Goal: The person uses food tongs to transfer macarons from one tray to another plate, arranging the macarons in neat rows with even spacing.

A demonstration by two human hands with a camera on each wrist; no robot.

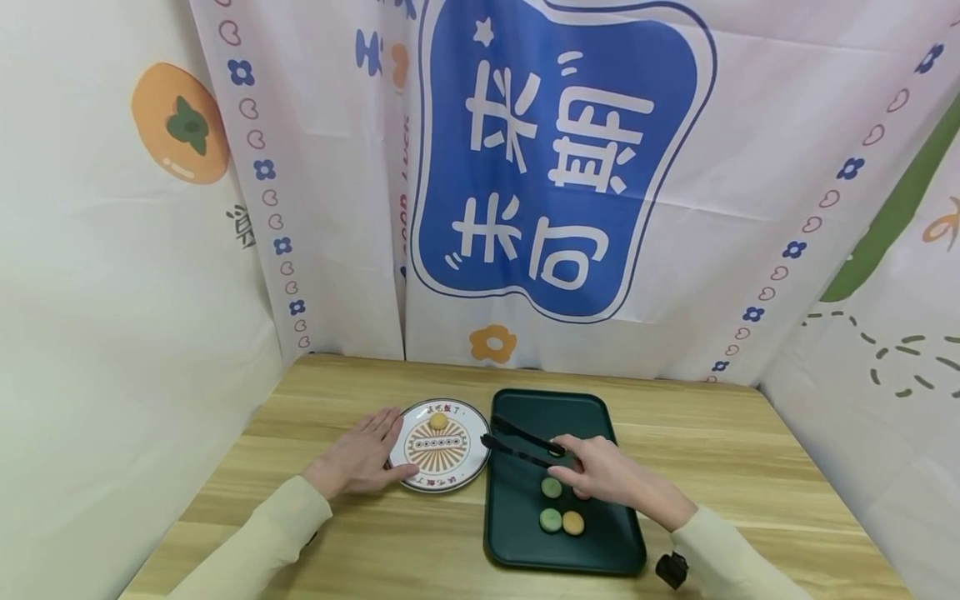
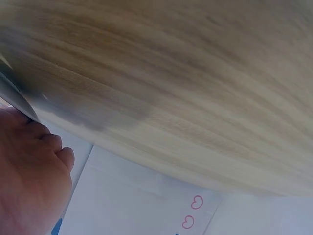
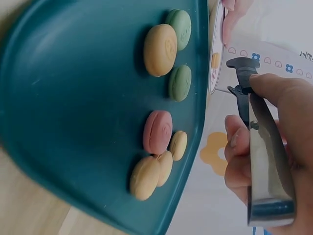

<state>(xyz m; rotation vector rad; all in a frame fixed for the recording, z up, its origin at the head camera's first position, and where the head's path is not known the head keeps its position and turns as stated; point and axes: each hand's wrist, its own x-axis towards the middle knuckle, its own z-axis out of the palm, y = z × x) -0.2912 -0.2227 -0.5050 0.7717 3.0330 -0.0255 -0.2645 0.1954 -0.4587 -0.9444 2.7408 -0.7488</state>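
Note:
My left hand [image 1: 363, 454] lies at the left rim of a round white plate [image 1: 468, 467], fingers straight and thumb over the edge. One yellow macaron [image 1: 437, 421] sits near the plate's far side. My right hand [image 1: 603, 471] grips metal tongs [image 3: 266, 161] with black tips, held above the dark green tray [image 1: 517, 533]. The two tips are spread apart with nothing between them, one close by the plate's right rim. On the tray lie two green macarons [image 3: 180, 83], a pink macaron [image 3: 158, 132] and several yellow macarons [image 3: 160, 50]. The right hand partly hides them in the head view.
The wooden table [image 1: 712, 467] runs under plate and tray. A printed curtain [image 1: 337, 208] hangs along its far edge, with white cloth at both sides. A small black object [image 1: 672, 570] shows at the right wrist.

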